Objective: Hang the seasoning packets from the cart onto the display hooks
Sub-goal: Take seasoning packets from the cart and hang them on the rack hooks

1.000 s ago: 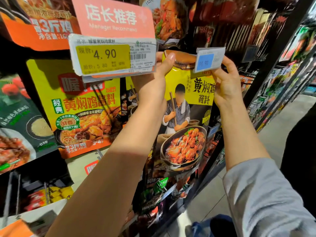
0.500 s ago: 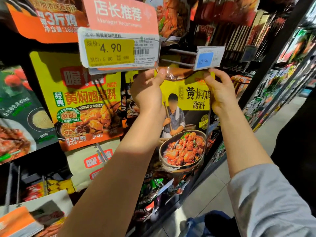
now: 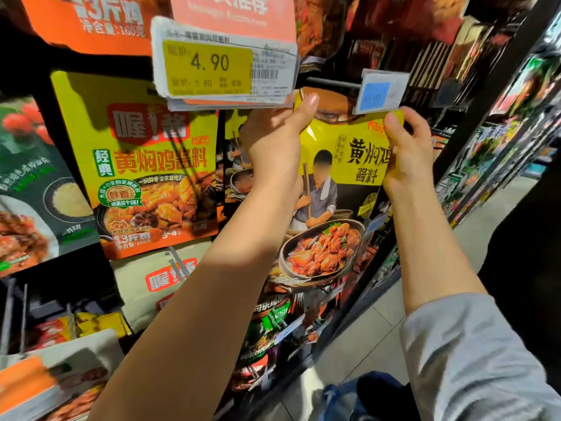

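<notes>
A yellow seasoning packet (image 3: 343, 165) with a cook and a pan of braised chicken printed on it is held upright in front of the shelf. My left hand (image 3: 274, 147) grips its top left corner and my right hand (image 3: 406, 153) grips its top right corner. The packet's top edge sits just under a metal display hook (image 3: 331, 83) that ends in a blue price tag (image 3: 378, 92). Whether the hook passes through the packet's hole is hidden by the tag and my fingers.
A similar yellow and orange packet (image 3: 145, 165) hangs to the left, under a yellow 4.90 price label (image 3: 221, 65). More packets fill the rows above, below and left. The aisle floor (image 3: 358, 344) runs along the right, with a blue bag (image 3: 358, 396) at the bottom.
Both hands lowered the packet from beside the blue tag to below the hook, then held it there. The camera moved closer to the shelf.
</notes>
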The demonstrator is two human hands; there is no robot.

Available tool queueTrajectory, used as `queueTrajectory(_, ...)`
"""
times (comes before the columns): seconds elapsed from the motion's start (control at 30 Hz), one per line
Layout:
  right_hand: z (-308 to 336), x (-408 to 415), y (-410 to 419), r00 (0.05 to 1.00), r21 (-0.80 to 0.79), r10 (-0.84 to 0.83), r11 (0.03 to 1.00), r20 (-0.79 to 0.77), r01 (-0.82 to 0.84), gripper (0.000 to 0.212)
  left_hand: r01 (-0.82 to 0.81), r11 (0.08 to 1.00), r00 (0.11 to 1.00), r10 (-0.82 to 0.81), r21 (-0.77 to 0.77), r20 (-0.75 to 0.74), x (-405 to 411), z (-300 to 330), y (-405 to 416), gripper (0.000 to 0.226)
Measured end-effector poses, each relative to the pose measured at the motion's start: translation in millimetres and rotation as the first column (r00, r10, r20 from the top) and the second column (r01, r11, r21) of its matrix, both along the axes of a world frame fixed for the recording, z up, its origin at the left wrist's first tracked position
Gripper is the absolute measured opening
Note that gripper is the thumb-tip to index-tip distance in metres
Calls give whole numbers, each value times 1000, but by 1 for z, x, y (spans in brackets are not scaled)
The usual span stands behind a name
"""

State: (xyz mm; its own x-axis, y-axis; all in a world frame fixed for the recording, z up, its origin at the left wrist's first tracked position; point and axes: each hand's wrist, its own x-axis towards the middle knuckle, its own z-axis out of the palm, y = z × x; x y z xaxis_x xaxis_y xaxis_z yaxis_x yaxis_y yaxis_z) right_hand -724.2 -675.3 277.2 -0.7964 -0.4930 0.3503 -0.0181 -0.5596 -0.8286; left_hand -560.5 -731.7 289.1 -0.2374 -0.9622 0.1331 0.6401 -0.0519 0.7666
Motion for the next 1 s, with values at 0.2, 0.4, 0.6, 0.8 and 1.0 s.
queueTrajectory(0.2, 2, -9, -12, 994, -59, 107, 993, 40, -104, 39, 24, 999, 997, -26, 25, 76, -4, 1, -22, 8)
queueTrajectory(0.4, -1, -12, -7, 997, -64, 69, 996, 36, -67, 40, -43, 998, 999, 42, -49, -13, -15, 0, -20, 29)
queueTrajectory(0.6, 2, -5, -6, 999, 73, -31, 997, 20, 30, 34, -82, 992, 990, 93, -100, 105, -19, -5, -27, 23)
queueTrajectory(0.8, 10, -2, -9, 999, 76, -42, 996, -25, 43, 41, 66, 997, 997, -67, 28, 35, -13, -8, -29, 35)
queueTrajectory(1.0, 5, -10, -7, 997, 115, -53, 992, 49, 47, 38, -41, 994, 997, 47, -100, 64, -10, 6, -18, 57)
